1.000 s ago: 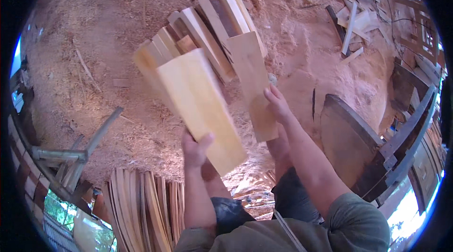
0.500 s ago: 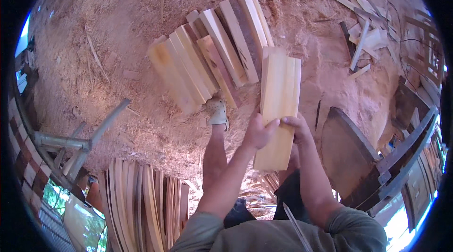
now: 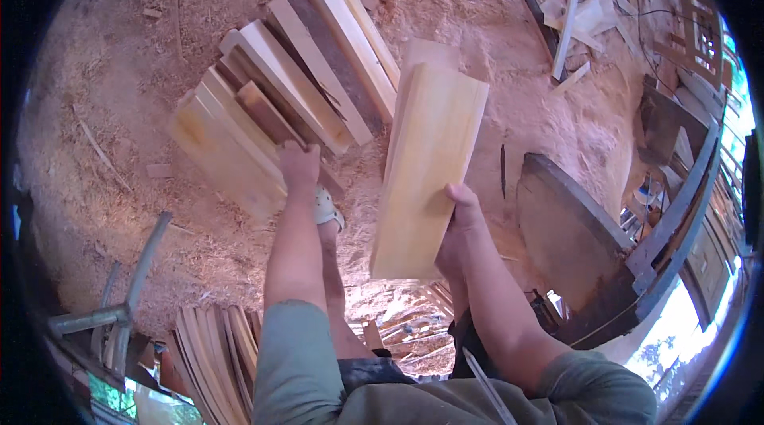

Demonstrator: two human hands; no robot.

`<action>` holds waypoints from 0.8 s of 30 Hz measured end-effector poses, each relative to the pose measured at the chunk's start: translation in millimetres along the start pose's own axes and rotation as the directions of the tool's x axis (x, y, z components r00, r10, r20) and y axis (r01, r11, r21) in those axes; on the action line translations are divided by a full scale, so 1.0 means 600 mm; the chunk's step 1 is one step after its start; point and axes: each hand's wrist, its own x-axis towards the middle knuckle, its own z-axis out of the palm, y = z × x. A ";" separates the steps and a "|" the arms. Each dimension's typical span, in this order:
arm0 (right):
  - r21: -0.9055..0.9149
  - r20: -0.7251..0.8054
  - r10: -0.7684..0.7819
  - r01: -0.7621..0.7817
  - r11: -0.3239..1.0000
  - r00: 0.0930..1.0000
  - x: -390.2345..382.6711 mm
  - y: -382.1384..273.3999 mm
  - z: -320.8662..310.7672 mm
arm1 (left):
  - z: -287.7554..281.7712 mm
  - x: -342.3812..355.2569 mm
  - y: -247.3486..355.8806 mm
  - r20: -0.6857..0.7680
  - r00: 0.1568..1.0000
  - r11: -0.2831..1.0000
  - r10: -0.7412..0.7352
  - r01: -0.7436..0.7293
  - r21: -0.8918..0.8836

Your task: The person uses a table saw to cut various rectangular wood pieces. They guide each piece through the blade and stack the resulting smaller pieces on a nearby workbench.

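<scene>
Several pale and brown wooden planks lie fanned on reddish, sawdust-strewn floor, far left. Left hand, fingers curled, at narrow reddish-brown wooden strip among them; whether gripping, cannot tell. Right hand, right of centre, clasps stacked pale yellow rectangular wooden boards, thumb on upper face.

Soft daylight, lower-right glare, curved edges, black corners

1 fisheye camera, the left of 2 on the person's head, looks steeply down from above the shirt, with the forearms near below it and the ground farther off, in a round, wide view.
</scene>
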 end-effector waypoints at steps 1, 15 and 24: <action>-0.021 0.064 -0.009 0.011 1.000 0.998 0.006 -0.011 0.003 | -0.001 0.003 -0.003 -0.027 0.999 1.000 0.024 -0.024 -0.016; -0.220 0.230 -0.004 0.056 0.974 0.973 0.014 -0.019 -0.021 | -0.264 -0.313 0.222 0.189 0.883 0.694 0.430 -0.189 -0.695; 0.041 0.268 -0.101 0.093 0.995 0.958 -0.014 -0.033 -0.060 | -0.294 -0.337 0.336 0.353 0.801 0.875 0.484 -0.439 -0.203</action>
